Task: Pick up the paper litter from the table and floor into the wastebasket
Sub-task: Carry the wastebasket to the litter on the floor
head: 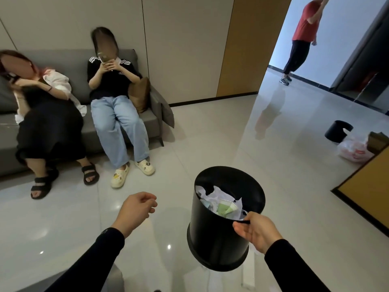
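A black round wastebasket (212,234) hangs above the glossy floor, tilted with its mouth toward me. My right hand (255,232) grips its near rim, thumb inside. Crumpled white paper and a green-and-white wrapper (225,205) lie inside it. My left hand (136,209) hovers to the left of the basket at about the same height, fingers loosely curled with nothing in them. Both arms wear black sleeves.
Two people sit on a grey sofa (153,114) at the left, feet out on the floor. A third person (303,39) stands in the far doorway. A second black bin (337,130), a plastic bag (353,149) and a wooden cabinet edge (366,186) are at the right.
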`<act>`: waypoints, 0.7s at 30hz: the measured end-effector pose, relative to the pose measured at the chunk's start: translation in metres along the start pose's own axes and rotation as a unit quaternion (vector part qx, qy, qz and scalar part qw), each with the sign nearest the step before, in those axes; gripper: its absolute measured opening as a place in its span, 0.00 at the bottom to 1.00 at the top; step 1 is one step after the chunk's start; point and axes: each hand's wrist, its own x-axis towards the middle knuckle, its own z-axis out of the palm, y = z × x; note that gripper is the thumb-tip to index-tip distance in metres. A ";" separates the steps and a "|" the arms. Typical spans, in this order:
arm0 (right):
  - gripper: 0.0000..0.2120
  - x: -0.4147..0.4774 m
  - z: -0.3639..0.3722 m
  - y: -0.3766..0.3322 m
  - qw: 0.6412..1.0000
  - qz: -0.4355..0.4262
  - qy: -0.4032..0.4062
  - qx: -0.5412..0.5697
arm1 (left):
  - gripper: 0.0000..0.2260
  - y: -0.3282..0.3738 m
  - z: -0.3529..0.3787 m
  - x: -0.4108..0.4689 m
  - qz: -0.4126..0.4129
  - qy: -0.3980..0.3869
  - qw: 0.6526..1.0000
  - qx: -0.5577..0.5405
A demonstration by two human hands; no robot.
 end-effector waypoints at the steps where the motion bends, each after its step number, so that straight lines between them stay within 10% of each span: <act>1: 0.06 0.013 0.018 -0.011 1.000 0.000 0.002 -0.003 | 0.06 0.009 -0.008 0.022 -0.001 -0.002 1.000 0.001; 21: 0.16 0.259 0.136 -0.153 0.990 0.026 0.054 0.130 | 0.05 0.160 0.082 0.353 0.060 -0.134 0.967 0.209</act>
